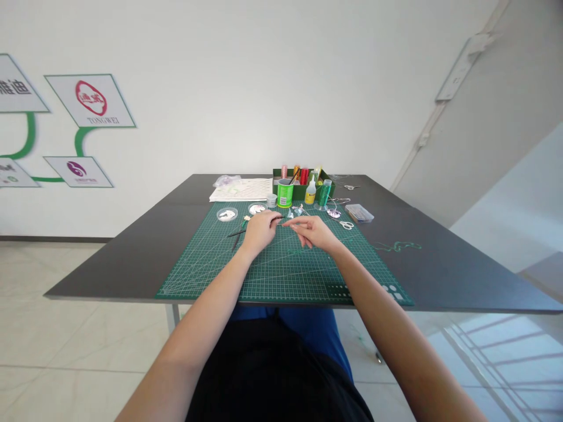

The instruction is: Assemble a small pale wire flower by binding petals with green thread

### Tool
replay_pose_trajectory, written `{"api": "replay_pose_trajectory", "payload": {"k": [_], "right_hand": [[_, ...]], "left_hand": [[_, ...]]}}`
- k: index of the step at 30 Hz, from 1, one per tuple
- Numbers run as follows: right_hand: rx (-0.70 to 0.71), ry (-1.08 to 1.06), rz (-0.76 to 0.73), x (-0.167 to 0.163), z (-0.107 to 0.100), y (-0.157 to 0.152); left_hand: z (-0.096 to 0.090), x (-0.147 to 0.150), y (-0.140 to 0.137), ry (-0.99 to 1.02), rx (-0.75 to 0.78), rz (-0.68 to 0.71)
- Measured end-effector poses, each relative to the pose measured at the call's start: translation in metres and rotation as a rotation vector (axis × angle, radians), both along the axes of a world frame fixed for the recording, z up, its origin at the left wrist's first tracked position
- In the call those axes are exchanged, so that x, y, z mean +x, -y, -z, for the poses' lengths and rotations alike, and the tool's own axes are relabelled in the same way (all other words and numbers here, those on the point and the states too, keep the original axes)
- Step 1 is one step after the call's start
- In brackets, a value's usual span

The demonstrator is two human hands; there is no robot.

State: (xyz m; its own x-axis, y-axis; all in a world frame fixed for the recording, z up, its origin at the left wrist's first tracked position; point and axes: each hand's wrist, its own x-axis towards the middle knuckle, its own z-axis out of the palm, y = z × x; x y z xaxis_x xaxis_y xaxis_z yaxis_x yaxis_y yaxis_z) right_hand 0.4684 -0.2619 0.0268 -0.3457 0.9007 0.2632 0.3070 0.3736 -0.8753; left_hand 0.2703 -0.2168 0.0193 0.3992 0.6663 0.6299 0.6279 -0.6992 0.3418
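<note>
Whatever thin piece the left hand (pixel 260 230) and right hand (pixel 315 232) pinch between them, just short of the green cup (pixel 285 193), is too small to tell.

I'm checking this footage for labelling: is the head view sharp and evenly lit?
Head view: even daylight, soft shadows, no glare on the green gridded cutting mat; wide-angle stretch at the edges; small items between the left hand and right hand are too tiny to resolve.

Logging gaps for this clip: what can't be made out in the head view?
- What the left hand and right hand pinch between them: too small, covered by fingers.
- Contents of the two round dishes: too small.
- Labels on the bottles in the green box: too far.
- Table legs: mostly hidden under the top.
</note>
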Motion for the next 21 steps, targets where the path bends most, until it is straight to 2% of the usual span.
{"api": "replay_pose_trajectory", "payload": {"k": [7,15,21], "right_hand": [[-0.031,-0.044,-0.030,0.012,-0.015,0.001],[0.020,-0.062,-0.062,0.022,-0.040,-0.003],[0.013,-0.089,-0.067,0.027,-0.041,-0.023]], "left_hand": [[-0.003,0.001,0.010,-0.146,-0.030,0.129],[-0.003,0.002,0.011,-0.098,-0.029,0.181],[-0.004,0.003,0.011,-0.107,-0.016,0.187]]}}
